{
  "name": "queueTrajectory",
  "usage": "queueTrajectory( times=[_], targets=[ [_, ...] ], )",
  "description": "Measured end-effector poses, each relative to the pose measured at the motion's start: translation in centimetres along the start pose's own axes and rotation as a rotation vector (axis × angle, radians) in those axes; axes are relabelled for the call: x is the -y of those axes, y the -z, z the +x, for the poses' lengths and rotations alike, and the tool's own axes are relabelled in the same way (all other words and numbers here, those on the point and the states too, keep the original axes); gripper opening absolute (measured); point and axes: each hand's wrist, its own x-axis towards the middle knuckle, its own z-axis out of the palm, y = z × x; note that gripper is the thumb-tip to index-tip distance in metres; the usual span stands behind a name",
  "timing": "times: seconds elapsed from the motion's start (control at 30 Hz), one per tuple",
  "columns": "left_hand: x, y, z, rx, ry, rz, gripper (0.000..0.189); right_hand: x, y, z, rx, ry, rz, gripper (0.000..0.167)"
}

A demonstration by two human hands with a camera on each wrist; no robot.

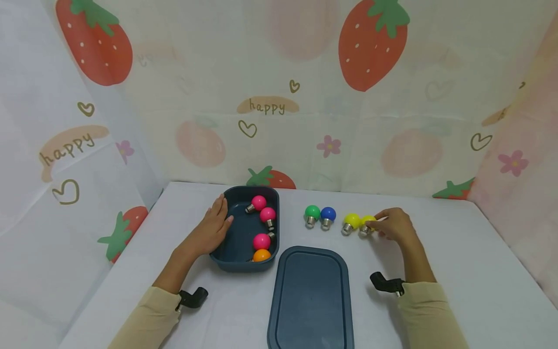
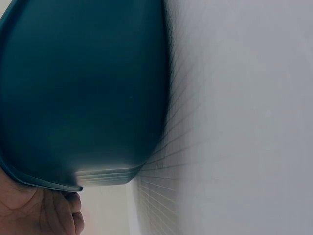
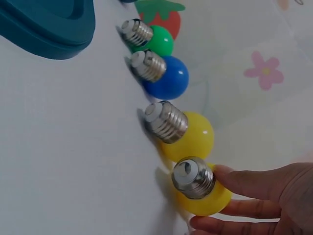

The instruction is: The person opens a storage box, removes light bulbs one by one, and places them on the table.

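My right hand (image 1: 395,226) pinches a yellow light bulb (image 3: 208,200) between thumb and fingers at the right end of a row. The bulb's silver screw base points toward the camera in the right wrist view. Beside it lies a second yellow bulb (image 1: 351,221), with a blue bulb (image 1: 328,216) and a green bulb (image 1: 312,213) further left. My left hand (image 1: 211,231) rests on the left rim of a dark blue box (image 1: 277,213), its fingers extended. Several bulbs lie inside at the right: pink bulbs (image 1: 268,214) and an orange bulb (image 1: 261,255).
A dark blue lid (image 1: 311,300) lies on the white table (image 1: 453,242), in front of the bulb row and to the right of the box. Behind the table hangs a backdrop (image 1: 270,145) printed with strawberries, hearts and flowers.
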Motion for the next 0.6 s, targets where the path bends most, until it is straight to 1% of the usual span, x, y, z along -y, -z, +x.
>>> queueTrajectory(
  times=[0.33, 0.6],
  targets=[
    [0.0, -0.1, 0.1, 0.007, 0.0, 0.013, 0.065, 0.3, -1.2, 0.3, -0.053, 0.044, -0.007, 0.052],
    [-0.1, 0.0, 0.0, 0.007, 0.006, -0.004, 0.065, 0.5, -2.1, 0.6, -0.082, 0.065, -0.015, 0.053]
  ],
)
